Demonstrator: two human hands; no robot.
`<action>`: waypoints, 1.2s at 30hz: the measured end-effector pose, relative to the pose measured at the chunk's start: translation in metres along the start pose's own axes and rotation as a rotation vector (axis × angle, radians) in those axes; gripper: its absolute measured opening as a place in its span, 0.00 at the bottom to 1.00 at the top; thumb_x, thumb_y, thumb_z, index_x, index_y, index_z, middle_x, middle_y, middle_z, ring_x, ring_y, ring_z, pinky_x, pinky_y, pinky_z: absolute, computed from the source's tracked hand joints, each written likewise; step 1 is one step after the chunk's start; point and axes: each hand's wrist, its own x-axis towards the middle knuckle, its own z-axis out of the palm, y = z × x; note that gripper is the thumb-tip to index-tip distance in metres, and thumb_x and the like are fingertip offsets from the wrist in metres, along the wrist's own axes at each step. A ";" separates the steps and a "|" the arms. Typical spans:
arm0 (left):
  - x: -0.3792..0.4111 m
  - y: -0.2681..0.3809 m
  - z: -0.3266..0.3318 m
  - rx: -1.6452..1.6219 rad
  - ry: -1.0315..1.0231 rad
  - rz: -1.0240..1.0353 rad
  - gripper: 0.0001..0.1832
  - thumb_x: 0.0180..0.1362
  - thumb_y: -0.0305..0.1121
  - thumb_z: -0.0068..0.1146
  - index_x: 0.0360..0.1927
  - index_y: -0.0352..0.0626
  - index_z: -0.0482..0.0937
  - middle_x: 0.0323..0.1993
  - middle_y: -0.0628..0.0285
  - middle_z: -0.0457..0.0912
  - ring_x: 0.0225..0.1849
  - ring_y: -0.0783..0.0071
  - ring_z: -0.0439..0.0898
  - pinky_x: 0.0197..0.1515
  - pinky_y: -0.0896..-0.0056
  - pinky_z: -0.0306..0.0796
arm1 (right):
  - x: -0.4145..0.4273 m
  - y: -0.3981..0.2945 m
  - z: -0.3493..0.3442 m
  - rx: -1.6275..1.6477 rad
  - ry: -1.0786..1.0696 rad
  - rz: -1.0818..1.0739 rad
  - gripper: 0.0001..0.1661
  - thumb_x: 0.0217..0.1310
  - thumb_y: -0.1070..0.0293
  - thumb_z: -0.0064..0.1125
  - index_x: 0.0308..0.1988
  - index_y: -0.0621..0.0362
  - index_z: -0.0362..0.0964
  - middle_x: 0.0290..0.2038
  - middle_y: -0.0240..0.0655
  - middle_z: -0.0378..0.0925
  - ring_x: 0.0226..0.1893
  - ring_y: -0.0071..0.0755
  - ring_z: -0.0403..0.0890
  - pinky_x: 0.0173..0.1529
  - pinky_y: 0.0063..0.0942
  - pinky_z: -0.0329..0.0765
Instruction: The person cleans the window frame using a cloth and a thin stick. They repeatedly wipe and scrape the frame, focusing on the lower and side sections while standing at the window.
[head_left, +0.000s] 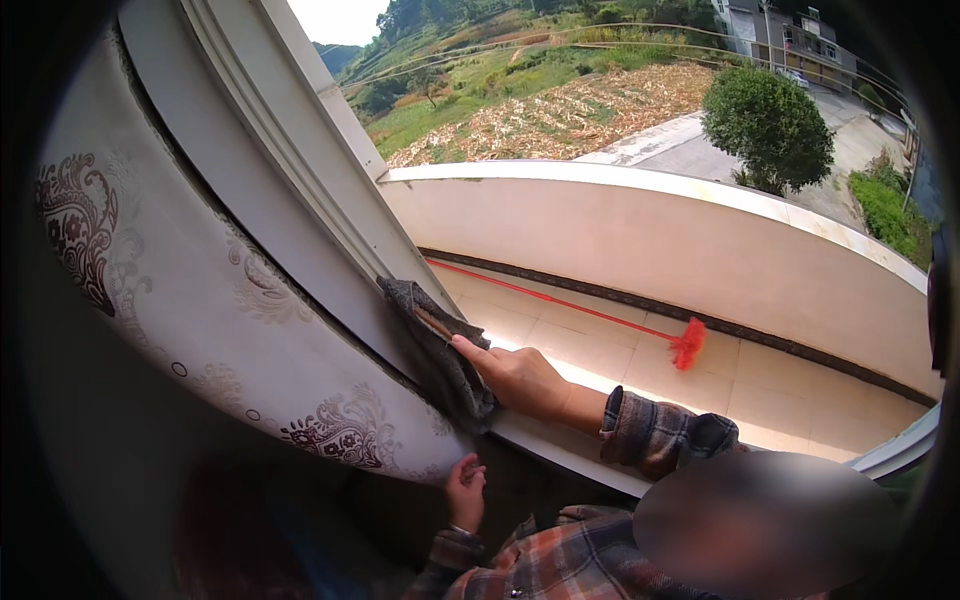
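Note:
A dark grey cloth (442, 352) lies against the pale door or window frame (262, 135). My right hand (517, 375), in a plaid sleeve, grips it with the index finger stretched along it; a thin brown strip shows in its fold. Below it, my left hand (466, 491) is raised with curled fingers beside the lower edge of a white curtain (195, 285) with dark red and beige patterns. Whether those fingers touch or pinch the curtain cannot be told. The curtain hangs along the frame's left side.
Beyond the frame, a red-handled duster or brush (686, 343) lies on the balcony's tiled floor (585, 337). A low balcony wall (637, 217) curves behind it. The sill (570, 459) runs under my right forearm. A blurred patch hides part of the lower right.

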 end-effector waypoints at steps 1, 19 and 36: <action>0.001 0.002 0.002 -0.003 0.016 0.003 0.19 0.59 0.19 0.51 0.55 0.35 0.72 0.52 0.59 0.77 0.46 0.73 0.79 0.42 0.75 0.75 | 0.008 0.001 0.004 -0.014 0.024 -0.013 0.38 0.53 0.76 0.51 0.65 0.58 0.57 0.23 0.40 0.73 0.18 0.44 0.77 0.24 0.37 0.76; -0.008 0.021 0.019 0.244 0.060 0.132 0.28 0.57 0.22 0.55 0.62 0.35 0.65 0.55 0.54 0.74 0.50 0.70 0.78 0.49 0.73 0.73 | -0.065 -0.003 0.007 0.018 -0.684 0.504 0.37 0.53 0.73 0.48 0.65 0.58 0.57 0.29 0.51 0.79 0.29 0.54 0.81 0.34 0.47 0.77; 0.066 0.030 0.030 0.432 0.283 0.449 0.40 0.49 0.23 0.61 0.66 0.34 0.58 0.61 0.44 0.67 0.61 0.52 0.69 0.64 0.60 0.62 | -0.054 0.002 -0.002 -0.060 -0.360 0.308 0.34 0.56 0.73 0.52 0.63 0.45 0.62 0.26 0.45 0.77 0.25 0.52 0.80 0.29 0.41 0.75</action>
